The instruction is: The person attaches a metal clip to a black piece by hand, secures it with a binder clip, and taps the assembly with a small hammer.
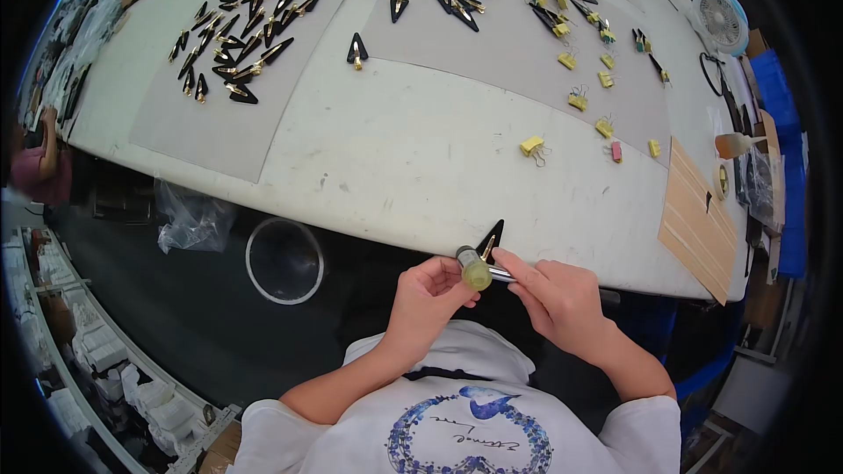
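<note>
At the near table edge, my right hand (558,294) is closed around the metal handle of a small mallet (476,275). The mallet has a dark face on one end and a yellowish translucent face on the other. Just beyond its head a black pointed hair clip (494,233) with a gold metal part lies at the edge, its lower end hidden by the mallet and my fingers. Left of the mallet head, my left hand (430,297) has its fingers curled together; whatever is between them is hidden.
Many black clips (255,26) lie scattered at the far left, with more (461,4) at the far middle. Yellow binder clips (532,147) and a pink one (616,152) are on the right. A cardboard sheet (698,219), glue bottle (736,145) and fan (720,19) line the right side.
</note>
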Motion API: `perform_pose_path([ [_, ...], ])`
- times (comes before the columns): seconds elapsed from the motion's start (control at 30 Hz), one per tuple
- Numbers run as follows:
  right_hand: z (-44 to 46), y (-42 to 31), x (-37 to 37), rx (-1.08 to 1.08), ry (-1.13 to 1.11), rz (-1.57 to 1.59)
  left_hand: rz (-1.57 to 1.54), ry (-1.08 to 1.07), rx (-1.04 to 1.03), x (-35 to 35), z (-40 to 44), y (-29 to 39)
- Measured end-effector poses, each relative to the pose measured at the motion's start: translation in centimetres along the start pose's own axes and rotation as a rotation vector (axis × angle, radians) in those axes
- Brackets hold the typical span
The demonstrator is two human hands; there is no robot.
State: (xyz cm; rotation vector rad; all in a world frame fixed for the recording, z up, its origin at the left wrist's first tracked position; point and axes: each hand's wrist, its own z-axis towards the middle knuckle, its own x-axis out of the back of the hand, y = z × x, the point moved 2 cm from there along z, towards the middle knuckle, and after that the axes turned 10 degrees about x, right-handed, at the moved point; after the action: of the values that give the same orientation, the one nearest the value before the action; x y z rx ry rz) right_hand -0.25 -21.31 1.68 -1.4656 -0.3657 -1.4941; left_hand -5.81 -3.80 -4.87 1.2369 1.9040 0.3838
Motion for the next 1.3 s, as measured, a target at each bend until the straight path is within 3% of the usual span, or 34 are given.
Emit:
perform_pose_path([
  [0.33, 0.1, -0.2, 0.3, 0.002, -0.001, -0.040, -0.040, -0.009, -0.024, -0.3, 0.2, 0.2],
  [0.4, -0.3, 0.1, 0.9, 0.000, 0.207, 0.167, -0.044, -0.009, -0.023, -0.4, 0.2, 0.3],
  [0.43, -0.2, 0.2, 0.8, 0.000, 0.202, 0.168, -0.043, -0.013, -0.021, -0.5, 0.1, 0.3],
  [0.5, 0.0, 0.5, 0.4, -0.120, -0.022, 0.086, -0.038, 0.003, -0.008, -0.6, -0.1, 0.2],
  [0.6, 0.1, 0.7, 1.0, -0.123, 0.105, 0.185, -0.031, 0.023, 0.000, -0.7, 0.1, 0.3],
  [0.7, 0.4, 1.1, 0.7, -0.127, -0.011, 0.057, -0.024, 0.028, 0.009, -0.8, 0.0, 0.3],
  [1.13, 0.7, 1.8, 1.7, -0.155, 0.098, 0.101, -0.036, 0.038, 0.014, -0.9, -0.2, 0.3],
  [1.23, 1.0, 2.1, 1.7, -0.177, 0.013, 0.051, -0.061, 0.044, 0.012, -0.7, 0.1, 0.3],
  [1.3, 0.7, 2.0, 1.9, -0.257, 0.193, 0.197, -0.037, 0.026, 0.005, -0.7, 0.0, 0.2],
])
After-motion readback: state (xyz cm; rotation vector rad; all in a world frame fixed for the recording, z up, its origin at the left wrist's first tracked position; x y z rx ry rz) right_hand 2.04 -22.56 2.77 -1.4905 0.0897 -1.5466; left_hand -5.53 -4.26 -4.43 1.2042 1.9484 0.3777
